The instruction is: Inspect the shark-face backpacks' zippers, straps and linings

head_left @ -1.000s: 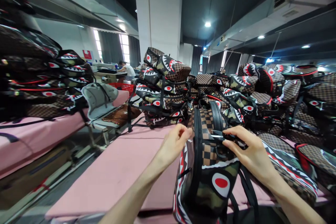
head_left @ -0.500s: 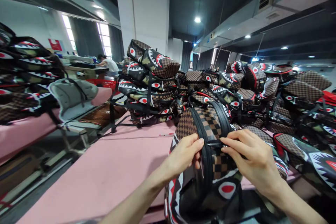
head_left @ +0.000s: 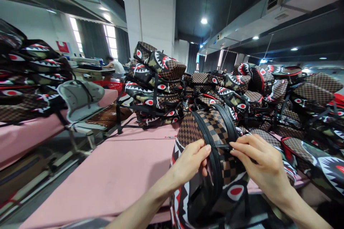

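A checkered backpack (head_left: 188,128) with shark teeth and a red eye stands upright right in front of me. My left hand (head_left: 195,157) pinches the edge beside its black zipper band (head_left: 212,150). Thumb and fingers of my right hand (head_left: 258,157) are closed on a small black zipper pull (head_left: 224,147), which stretches across the checkered strip between the two zippers. The pull's far tip is hidden by my fingertips.
Similar backpacks are stacked behind on the pink table (head_left: 115,171), with more piled at the right (head_left: 314,96) and far left (head_left: 45,64). A grey chair (head_left: 80,100) stands left. A red pen (head_left: 170,137) lies near the stack. A person (head_left: 116,66) is in the background.
The view has shifted slightly, so the surroundings sit a little further right. My hands keep their grips, and the right one has drawn slightly away from the left zipper with the pull.
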`<state>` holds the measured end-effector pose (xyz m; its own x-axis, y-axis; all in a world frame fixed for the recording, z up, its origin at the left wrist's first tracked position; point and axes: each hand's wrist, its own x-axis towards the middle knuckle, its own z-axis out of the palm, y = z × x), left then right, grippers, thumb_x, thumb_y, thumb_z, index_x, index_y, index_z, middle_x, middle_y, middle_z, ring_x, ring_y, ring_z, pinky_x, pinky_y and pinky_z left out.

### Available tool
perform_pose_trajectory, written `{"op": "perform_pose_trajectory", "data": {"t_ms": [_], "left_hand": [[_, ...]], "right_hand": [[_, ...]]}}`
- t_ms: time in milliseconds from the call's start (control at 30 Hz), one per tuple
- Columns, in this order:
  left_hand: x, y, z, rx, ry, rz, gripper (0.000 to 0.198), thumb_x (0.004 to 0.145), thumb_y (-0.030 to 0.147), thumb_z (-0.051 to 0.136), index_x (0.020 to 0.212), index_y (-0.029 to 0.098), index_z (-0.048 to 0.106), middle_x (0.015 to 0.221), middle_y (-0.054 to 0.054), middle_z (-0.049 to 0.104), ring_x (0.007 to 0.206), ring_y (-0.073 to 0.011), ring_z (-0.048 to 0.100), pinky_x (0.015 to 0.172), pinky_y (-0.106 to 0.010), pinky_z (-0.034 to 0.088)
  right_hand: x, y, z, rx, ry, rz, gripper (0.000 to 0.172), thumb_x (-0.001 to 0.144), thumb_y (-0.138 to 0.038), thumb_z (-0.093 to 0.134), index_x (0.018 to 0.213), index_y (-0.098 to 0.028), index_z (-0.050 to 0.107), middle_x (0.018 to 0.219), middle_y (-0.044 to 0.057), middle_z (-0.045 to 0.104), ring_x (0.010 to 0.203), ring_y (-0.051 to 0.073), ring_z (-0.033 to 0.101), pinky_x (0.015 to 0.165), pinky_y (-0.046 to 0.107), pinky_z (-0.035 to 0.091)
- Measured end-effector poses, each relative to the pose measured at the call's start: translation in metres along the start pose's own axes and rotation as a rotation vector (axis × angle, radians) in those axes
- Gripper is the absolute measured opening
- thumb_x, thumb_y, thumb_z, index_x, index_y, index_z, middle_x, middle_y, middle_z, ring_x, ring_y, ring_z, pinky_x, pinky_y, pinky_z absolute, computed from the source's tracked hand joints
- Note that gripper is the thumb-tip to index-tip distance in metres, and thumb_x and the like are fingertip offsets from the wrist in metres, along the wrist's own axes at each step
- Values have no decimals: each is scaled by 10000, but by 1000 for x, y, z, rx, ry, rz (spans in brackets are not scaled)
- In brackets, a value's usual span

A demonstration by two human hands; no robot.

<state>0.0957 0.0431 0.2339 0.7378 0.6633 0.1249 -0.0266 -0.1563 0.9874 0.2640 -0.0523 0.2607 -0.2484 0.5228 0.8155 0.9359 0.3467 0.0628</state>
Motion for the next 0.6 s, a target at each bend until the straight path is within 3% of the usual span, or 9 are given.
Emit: {"op": "perform_pose_trajectory", "data": {"t_ms": [600], "left_hand": [[-4,-5,4,6,37,35,284,833,394,385,655,172,380,542,55,448,410,-69,494,414,-182,304]], "right_hand": [[-6,-6,1,-50,-29,-45,155,804,-91,586,925,-177,634,808,39,599,721,135,523,641,268,436]]}}
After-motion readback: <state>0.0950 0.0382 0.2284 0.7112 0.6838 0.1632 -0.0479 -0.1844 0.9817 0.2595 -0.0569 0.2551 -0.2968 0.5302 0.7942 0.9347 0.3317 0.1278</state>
